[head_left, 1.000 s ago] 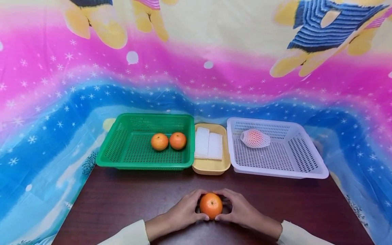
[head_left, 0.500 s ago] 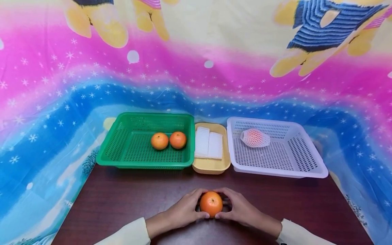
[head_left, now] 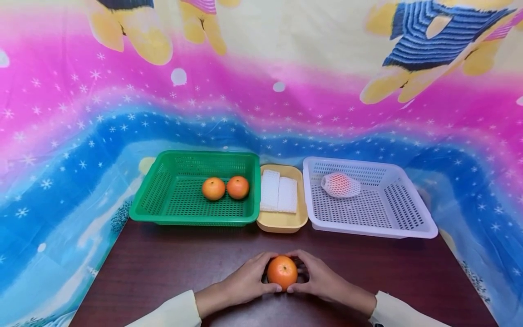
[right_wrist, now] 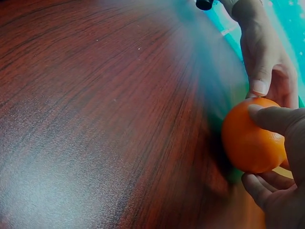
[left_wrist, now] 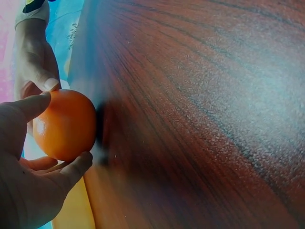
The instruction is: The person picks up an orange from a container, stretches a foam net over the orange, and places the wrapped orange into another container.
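The fingers and thumbs of the left hand and right hand curl round opposite sides of an orange, pinching it between them at the near side of the counter. Beyond, from left to right, stand a green basket with two more oranges, a yellow tray holding white nets, and a lilac basket with a netted fruit. Behind hangs a printed cloth.

Nothing legible right now, head view or either wrist view: no lettering, label, brand, number or sign to read on orange fruit, green basket, yellow tray, lilac basket or worktop. Printed cloth behind: pattern, no readable word.
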{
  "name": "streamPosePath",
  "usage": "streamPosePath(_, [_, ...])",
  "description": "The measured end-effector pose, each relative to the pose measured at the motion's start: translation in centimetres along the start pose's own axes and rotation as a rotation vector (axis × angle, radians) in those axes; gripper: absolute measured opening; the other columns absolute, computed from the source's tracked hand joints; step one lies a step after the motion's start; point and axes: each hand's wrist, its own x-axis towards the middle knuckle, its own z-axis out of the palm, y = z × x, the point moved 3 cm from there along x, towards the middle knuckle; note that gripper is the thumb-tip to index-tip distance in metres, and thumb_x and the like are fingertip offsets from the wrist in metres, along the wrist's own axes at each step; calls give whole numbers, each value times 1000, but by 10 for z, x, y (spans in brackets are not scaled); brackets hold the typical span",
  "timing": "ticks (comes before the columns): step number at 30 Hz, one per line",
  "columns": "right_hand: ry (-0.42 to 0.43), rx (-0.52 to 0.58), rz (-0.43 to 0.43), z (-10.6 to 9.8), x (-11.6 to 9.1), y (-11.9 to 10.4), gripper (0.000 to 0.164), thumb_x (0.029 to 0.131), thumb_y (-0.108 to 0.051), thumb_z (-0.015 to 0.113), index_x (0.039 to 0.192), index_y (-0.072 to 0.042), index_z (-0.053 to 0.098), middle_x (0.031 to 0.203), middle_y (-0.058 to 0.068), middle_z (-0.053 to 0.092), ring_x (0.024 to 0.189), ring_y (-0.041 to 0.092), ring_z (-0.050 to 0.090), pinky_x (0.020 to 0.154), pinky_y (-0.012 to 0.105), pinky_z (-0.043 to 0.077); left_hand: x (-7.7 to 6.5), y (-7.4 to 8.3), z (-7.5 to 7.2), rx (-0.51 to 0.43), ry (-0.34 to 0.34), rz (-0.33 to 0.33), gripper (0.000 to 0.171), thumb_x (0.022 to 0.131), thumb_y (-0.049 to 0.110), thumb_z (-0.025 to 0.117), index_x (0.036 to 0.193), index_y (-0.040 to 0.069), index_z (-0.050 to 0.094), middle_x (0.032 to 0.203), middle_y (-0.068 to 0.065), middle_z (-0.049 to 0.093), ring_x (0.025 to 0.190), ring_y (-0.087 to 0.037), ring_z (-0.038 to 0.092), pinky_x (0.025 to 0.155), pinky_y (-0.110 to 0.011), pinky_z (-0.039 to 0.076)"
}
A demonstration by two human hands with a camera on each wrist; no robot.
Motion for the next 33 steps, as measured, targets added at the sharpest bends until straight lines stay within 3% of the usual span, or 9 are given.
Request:
streamPosePath(4, [0, -51, -17, -2, 0, -4, 67, 82, -37, 86, 135, -12, 54, 132, 8, 62, 113, 21, 67, 93, 35, 59, 1, 0, 0, -31, -9, -32, 65, 92, 48, 74, 144, 16, 51, 139, 0, 59, 124, -10, 58, 105, -34, 51])
streamPosePath(9, [13, -130, -16, -6, 1, -5, 71, 80, -42, 87, 134, -9, 55, 130, 4, 62, 112, 15, 64, 95, 35, 57, 3, 0, -3, -78, -2, -93, 58, 103, 55, 52, 143, 12, 53, 140, -3, 60, 127, -15, 59, 106, -40, 51])
streamPosePath(13, [44, -192, -24, -9, 3, -7, 74, 80, -43, 87, 133, -4, 54, 128, 7, 62, 111, 19, 64, 95, 37, 56, 8, -1, -9, -150, 106, -129, 52, 108, 44, 47, 137, 2, 55, 128, -10, 68, 118, -21, 66, 99, -40, 55])
streamPosePath(17, [107, -258, 0, -17, 13, -17, 65, 87, -45, 81, 133, -6, 56, 127, 5, 61, 114, 24, 63, 98, 41, 54, 18, -6, -16, -316, 267, -195, 41, 107, 30, 53, 129, -5, 55, 109, -14, 70, 95, -27, 69, 77, -36, 59])
streamPosePath(20, [157, -295, 23, -27, 26, -30, 55, 93, -44, 75, 132, -10, 56, 127, 2, 60, 115, 23, 62, 99, 43, 54, 26, -10, -20, -483, 382, -254, 38, 106, 22, 56, 127, -10, 51, 104, -21, 68, 87, -32, 69, 70, -36, 60])
streamPosePath(26, [233, -307, 26, -49, 67, -55, 38, 99, -22, 69, 129, -4, 54, 124, 14, 60, 107, 27, 66, 92, 45, 58, 44, -15, -22, -784, 510, -386, 38, 106, 14, 53, 131, -13, 43, 118, -30, 61, 94, -30, 69, 82, -41, 62])
streamPosePath(30, [230, -418, 62, -61, 100, -66, 37, 100, -17, 66, 129, 1, 53, 122, 20, 60, 106, 29, 65, 91, 44, 57, 53, -18, -22, -925, 561, -445, 36, 107, 13, 52, 130, -13, 44, 118, -25, 59, 92, -22, 65, 87, -40, 61])
streamPosePath(33, [207, -500, 137, -67, 125, -70, 39, 101, -19, 65, 130, 4, 52, 121, 21, 60, 107, 31, 63, 90, 44, 56, 58, -19, -21, -1041, 601, -481, 31, 106, 13, 54, 126, -11, 47, 112, -17, 57, 89, -19, 62, 89, -38, 61])
